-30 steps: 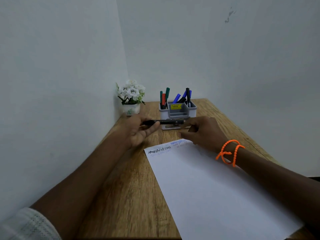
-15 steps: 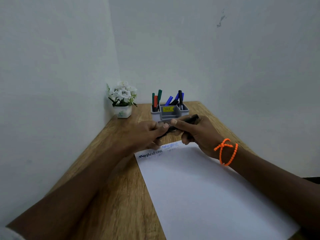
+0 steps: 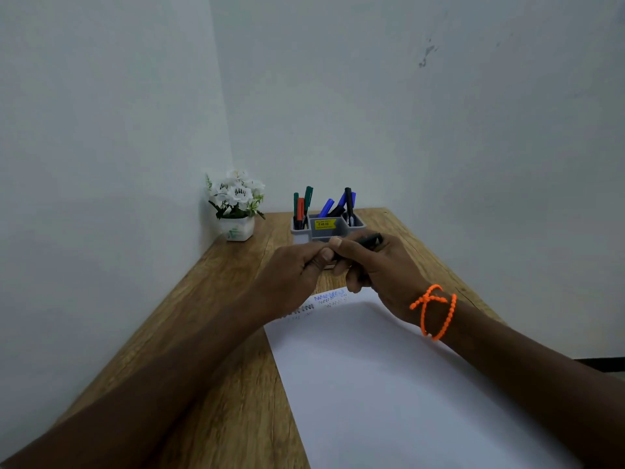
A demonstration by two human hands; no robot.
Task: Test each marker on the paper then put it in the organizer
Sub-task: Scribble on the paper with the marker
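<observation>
Both hands meet over the paper's (image 3: 389, 384) far edge; the right hand (image 3: 382, 269) closes around a black marker (image 3: 370, 239), the left hand (image 3: 297, 275) pinching its other end (probably the cap); next, probably test or stow in the organizer (image 3: 326, 231).

Grained wooden table (image 3: 220, 384), matt paper (image 3: 389, 384), plastic organizer (image 3: 324, 231)

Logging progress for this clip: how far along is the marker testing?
Done: several markers stand in the organizer, and scribble rows run along the paper's far edge. In hand: a black marker, gripped by the right hand, with the left hand pinching its near end; whether it is capped is hidden. Left: this marker still has to go into the organizer. No loose markers show on the table.
</observation>
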